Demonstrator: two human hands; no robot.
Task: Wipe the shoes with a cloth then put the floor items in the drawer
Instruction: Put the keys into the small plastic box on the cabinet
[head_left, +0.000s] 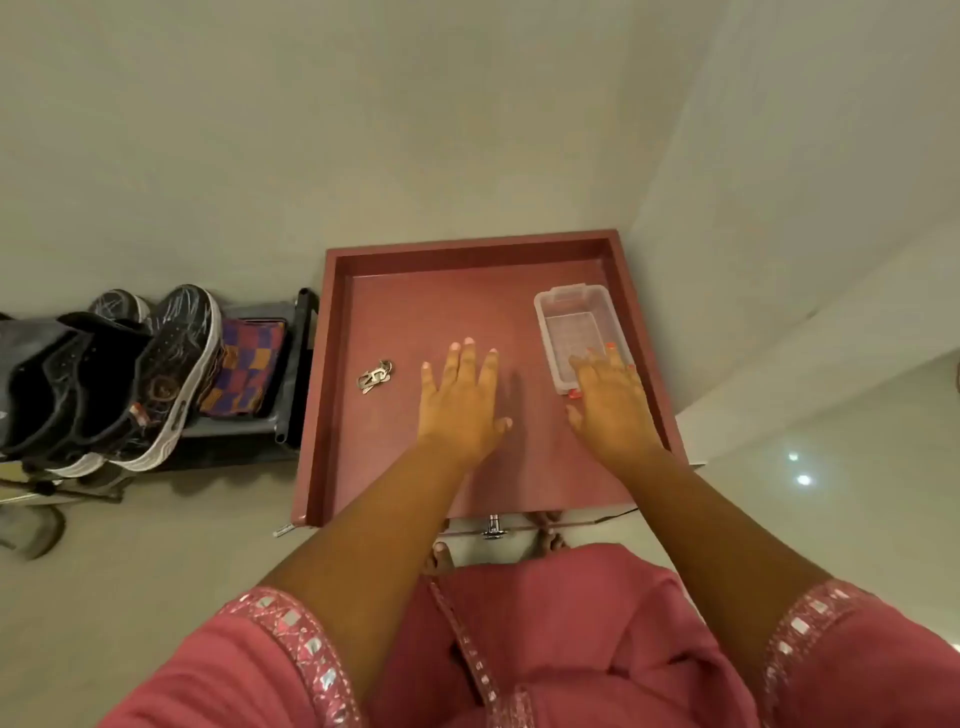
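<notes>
A reddish-brown drawer stands pulled out in front of me. Inside it lie a small bunch of keys at the left and a clear plastic box at the right. My left hand hovers flat over the drawer's middle, fingers spread, holding nothing. My right hand rests at the near end of the clear box, fingers apart and touching its rim. Black sneakers with white soles stand on a low rack at the left, beside a checked purple and orange cloth.
The dark shoe rack touches the drawer's left side. A metal knob sticks out of the drawer front near my bare toes. Pale walls rise behind and to the right. Glossy floor shows at the right.
</notes>
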